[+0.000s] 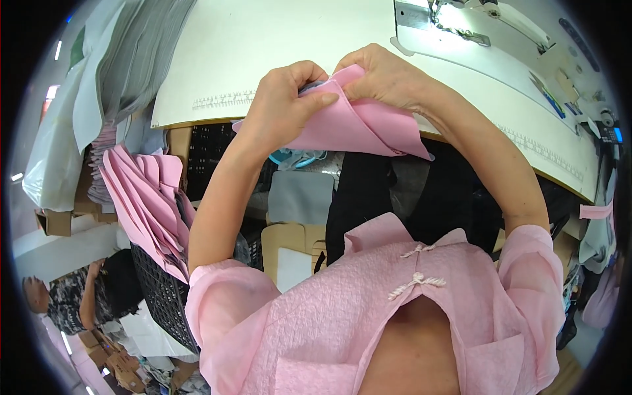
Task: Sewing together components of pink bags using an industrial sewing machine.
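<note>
A folded piece of pink fabric is held up at the front edge of the white sewing table. My left hand pinches its left part, the thumb lying along a seam on the pink side. My right hand grips the upper corner, fingers curled over it. A bit of dark grey lining shows between the hands. The fabric's lower edge droops over the table edge toward my lap. Part of what my fingers grip is hidden behind the fabric.
A sewing machine stands at the far right of the table. Pink pieces are stacked over a black crate on the left, below hanging grey sheets. Scissors lie at the right. Another person is at the lower left.
</note>
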`<move>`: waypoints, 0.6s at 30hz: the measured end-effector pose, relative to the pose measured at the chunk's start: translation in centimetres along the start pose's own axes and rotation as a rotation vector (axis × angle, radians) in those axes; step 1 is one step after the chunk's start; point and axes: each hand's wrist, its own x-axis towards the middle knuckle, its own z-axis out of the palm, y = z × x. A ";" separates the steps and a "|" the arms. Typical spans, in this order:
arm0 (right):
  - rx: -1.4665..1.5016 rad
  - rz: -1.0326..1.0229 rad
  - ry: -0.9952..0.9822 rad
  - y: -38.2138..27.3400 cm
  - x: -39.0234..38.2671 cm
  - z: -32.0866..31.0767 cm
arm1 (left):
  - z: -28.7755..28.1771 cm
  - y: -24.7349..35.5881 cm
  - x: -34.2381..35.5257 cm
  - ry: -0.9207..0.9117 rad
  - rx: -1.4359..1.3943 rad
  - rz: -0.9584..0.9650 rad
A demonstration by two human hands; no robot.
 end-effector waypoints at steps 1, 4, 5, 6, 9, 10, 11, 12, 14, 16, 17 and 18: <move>-0.001 0.001 -0.005 0.0 0.0 0.0 | 0.1 -0.1 0.0 0.006 0.003 0.013; -0.040 -0.005 0.006 0.2 0.2 -0.2 | 0.4 -0.3 0.1 0.033 -0.008 0.021; -0.036 -0.013 -0.003 0.2 0.2 -0.2 | 0.4 -0.3 0.2 0.035 -0.009 0.020; -0.032 -0.021 -0.012 0.3 0.3 -0.2 | 0.4 -0.4 0.2 0.042 0.004 0.020; -0.047 -0.009 -0.005 0.3 0.4 -0.4 | 0.4 -0.6 0.4 0.065 0.024 0.031; -0.051 -0.012 -0.005 0.3 0.4 -0.6 | 0.4 -0.6 0.6 0.077 0.030 0.042; -0.011 -0.052 -0.015 0.4 0.3 -0.9 | 0.2 -0.6 0.7 0.081 0.030 0.046; 0.032 -0.092 -0.028 0.5 0.2 -1.1 | -0.1 -0.6 0.7 0.074 0.038 0.029; 0.180 -0.105 -0.018 0.7 -0.4 -1.6 | -1.0 -0.8 0.8 0.070 0.046 0.015; 0.341 -0.068 0.004 1.0 -1.3 -1.8 | -2.8 -0.8 1.5 0.107 0.215 0.149; 0.335 -0.071 0.006 1.3 -1.5 -1.5 | -4.5 -0.5 2.4 0.099 0.222 0.217; 0.404 -0.055 0.000 1.7 -1.6 -1.2 | -6.1 0.6 3.8 0.087 0.300 0.311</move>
